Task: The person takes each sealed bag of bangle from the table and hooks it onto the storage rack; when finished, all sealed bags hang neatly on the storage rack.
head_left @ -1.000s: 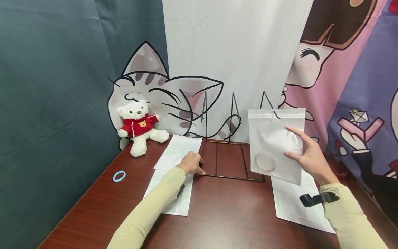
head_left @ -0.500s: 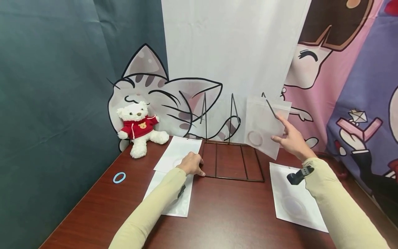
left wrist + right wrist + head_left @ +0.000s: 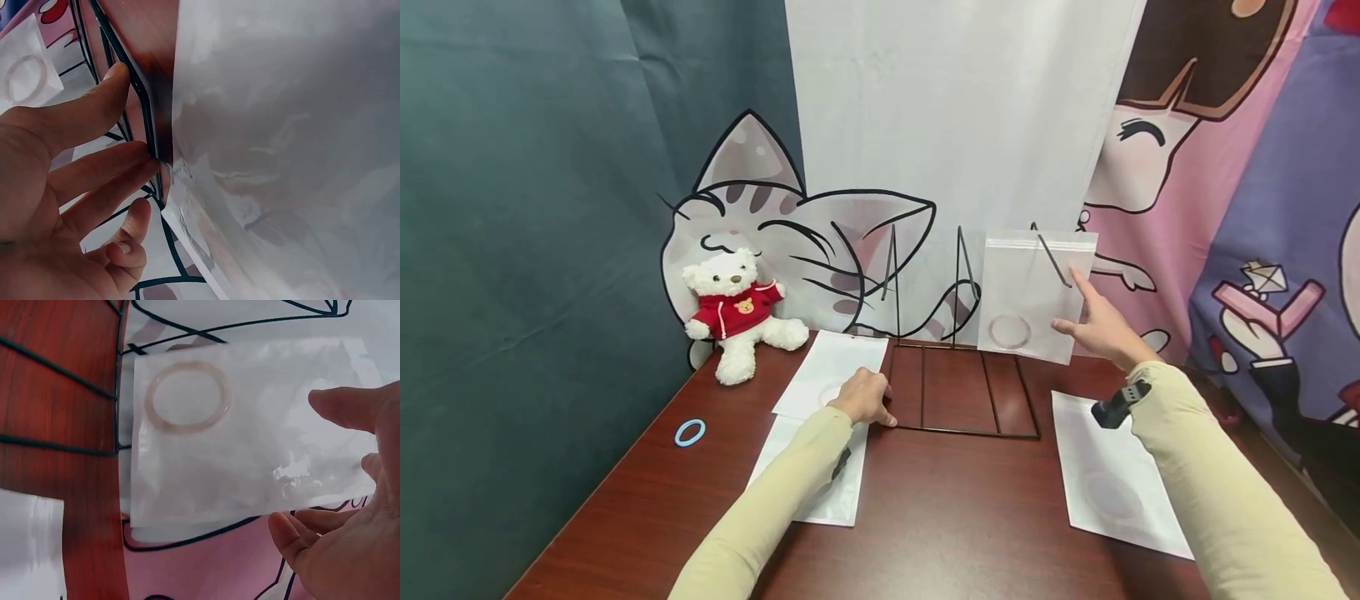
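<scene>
A white translucent zip bag (image 3: 1018,287) with a pale pinkish ring (image 3: 150,400) inside hangs on the right hook (image 3: 1052,257) of a black wire rack. My right hand (image 3: 1105,327) is at the bag's right side, fingers spread and thumb in front of it; the right wrist view shows no clear grip, and the far fingertips lie by its edge. My left hand (image 3: 861,396) holds the left front corner of the rack's base (image 3: 962,431), thumb and fingertips on the wire in the left wrist view (image 3: 145,119). The rack's other two hooks (image 3: 968,262) carry nothing.
Two white bags, an upper one (image 3: 820,358) and a lower one (image 3: 838,500), lie left of the rack. Another bag (image 3: 1105,475) with a ring lies at right. A light-blue ring (image 3: 689,432) and a white teddy bear (image 3: 737,312) in red are farther left.
My right hand has moved the bag back and left along the right hook, away from its front end. The bag now hangs straighter. My left hand has stayed on the rack.
</scene>
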A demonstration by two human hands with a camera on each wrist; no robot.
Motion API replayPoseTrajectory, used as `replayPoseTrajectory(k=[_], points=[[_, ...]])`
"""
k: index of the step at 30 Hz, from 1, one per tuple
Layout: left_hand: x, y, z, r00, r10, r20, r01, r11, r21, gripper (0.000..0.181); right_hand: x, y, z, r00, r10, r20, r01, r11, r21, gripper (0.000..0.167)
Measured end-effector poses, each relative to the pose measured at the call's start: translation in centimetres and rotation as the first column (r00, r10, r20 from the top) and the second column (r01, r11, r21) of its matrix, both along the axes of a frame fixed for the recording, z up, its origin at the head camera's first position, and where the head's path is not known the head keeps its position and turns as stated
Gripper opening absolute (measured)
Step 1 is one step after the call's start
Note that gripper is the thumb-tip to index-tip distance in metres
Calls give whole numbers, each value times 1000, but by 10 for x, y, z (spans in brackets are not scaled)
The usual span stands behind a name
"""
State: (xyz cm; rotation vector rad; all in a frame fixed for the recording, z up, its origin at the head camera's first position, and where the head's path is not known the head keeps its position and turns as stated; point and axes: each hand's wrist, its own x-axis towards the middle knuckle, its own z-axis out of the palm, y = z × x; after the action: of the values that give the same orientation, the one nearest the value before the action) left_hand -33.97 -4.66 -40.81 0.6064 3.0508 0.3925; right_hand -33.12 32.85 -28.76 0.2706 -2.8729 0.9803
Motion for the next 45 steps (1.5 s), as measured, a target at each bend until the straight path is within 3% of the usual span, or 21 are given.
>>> replayPoseTrajectory(k=[8,19,26,33,45], points=[[1,0,-2,1000,12,0,-12,1000,8,46,18,29,-24,998,-9,60,10,1000,-7,96],[0,0,-2,1000,5,-17,-5,1000,-4,48,45,87,-81,992,-37,124,11,978,208,85],[-1,0,-2,1000,11,-24,-11,1000,-16,47,56,108,-109,991,-58,120,23,962,271,82],[-1,0,-3,1000,9,-24,-10,1000,-16,47,60,114,-123,993,-78,91,49,959,278,87],[2,2,-2,1000,3,-20,-3,1000,-13,48,53,120,-134,989,-101,109,69,962,262,100]])
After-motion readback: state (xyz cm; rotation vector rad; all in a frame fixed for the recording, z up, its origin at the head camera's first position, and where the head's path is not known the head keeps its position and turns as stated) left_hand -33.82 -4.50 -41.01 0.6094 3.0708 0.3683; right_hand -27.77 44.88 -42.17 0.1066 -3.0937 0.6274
